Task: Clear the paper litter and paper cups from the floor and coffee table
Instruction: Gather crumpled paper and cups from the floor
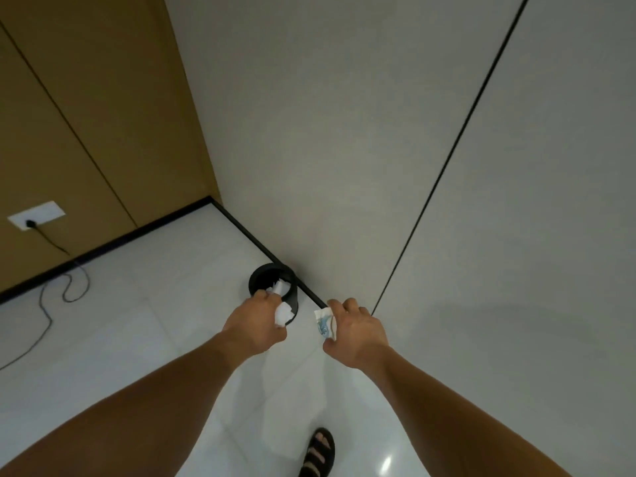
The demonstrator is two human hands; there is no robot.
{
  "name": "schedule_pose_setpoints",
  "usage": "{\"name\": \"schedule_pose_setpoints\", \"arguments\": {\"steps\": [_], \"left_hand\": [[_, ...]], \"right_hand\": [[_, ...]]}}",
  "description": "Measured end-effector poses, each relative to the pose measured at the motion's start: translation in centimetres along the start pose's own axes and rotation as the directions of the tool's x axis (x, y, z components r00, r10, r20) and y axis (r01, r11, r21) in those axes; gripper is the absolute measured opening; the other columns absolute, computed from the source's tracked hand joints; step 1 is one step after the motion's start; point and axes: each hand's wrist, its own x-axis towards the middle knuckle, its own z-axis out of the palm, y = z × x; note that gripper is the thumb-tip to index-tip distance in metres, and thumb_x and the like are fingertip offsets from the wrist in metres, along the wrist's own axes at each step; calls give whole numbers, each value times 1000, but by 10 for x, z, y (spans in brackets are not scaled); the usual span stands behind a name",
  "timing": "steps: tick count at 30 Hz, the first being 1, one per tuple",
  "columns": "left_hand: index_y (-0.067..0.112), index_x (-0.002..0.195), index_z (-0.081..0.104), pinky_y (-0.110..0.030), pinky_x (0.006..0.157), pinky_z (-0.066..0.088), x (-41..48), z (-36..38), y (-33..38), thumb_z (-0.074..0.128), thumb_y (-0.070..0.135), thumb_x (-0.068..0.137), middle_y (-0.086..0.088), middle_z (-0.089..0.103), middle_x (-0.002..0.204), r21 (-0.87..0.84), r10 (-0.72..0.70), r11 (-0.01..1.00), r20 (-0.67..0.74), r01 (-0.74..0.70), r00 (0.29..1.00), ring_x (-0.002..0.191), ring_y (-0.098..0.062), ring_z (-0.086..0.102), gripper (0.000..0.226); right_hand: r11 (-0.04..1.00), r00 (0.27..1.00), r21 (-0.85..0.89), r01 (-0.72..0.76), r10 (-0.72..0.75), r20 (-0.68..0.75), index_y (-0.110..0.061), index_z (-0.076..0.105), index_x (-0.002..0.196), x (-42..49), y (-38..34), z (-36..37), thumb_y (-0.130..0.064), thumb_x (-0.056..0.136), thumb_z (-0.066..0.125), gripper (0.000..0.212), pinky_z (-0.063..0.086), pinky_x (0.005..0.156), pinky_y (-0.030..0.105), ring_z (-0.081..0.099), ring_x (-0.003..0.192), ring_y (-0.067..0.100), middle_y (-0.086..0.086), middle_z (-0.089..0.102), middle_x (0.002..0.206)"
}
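One white socket plate point(37, 215) sits low on the tan wall at far left, and a black cord point(44, 306) runs from it down and across the white tiled floor point(137, 325). A black bin point(256, 275) stands at the floor's edge, against the skirting of the grey wall, with white paper scraps point(280, 286) inside. Just over the bin's near rim, the left hand point(256, 321) has its fingers curled round a crumpled white paper wad point(284, 313). Lower down, a foot in a black sandal point(318, 452) stands on the tiles. Beside the bin, apart from it and above the skirting, the right hand point(358, 330) pinches a crumpled blue-printed paper point(323, 323) between thumb and fingers.
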Motion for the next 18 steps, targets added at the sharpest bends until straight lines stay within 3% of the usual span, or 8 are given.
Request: {"name": "schedule_pose_setpoints", "arguments": {"steps": [3,7,15,18], "left_hand": [[19,117,53,-31,80,49,34,-33,-25,68,35,78,-5,51,110,-9,-43,999,-29,42,999,95,-23,58,45],[18,116,53,-37,84,50,81,-68,-49,68,32,78,-6,50,108,-64,-95,994,-86,90,992,97,-25,56,44],[17,125,49,-38,92,49,168,-93,-113,73,35,77,-8,50,118,-140,-106,985,-28,101,994,106,-26,56,56],[18,130,45,-33,91,48,206,-99,-143,73,36,77,-8,48,121,-158,-73,984,39,78,997,109,-25,55,63]], "right_hand": [[999,999,21,36,-36,19,-23,25,148,54,-18,-13,-43,84,59,75,45,87,37,49,113,29,7,42,132],[996,996,13,88,-88,8,-23,24,148,122,-39,-34,-44,84,59,76,45,90,37,47,117,29,6,41,134],[997,997,11,70,-70,24,-24,26,147,226,-81,-38,-45,81,61,78,45,87,35,48,114,27,6,41,132],[999,999,36,-2,0,48,-23,29,144,262,-99,-34,-44,80,63,76,45,85,34,50,113,27,6,42,131]]}}
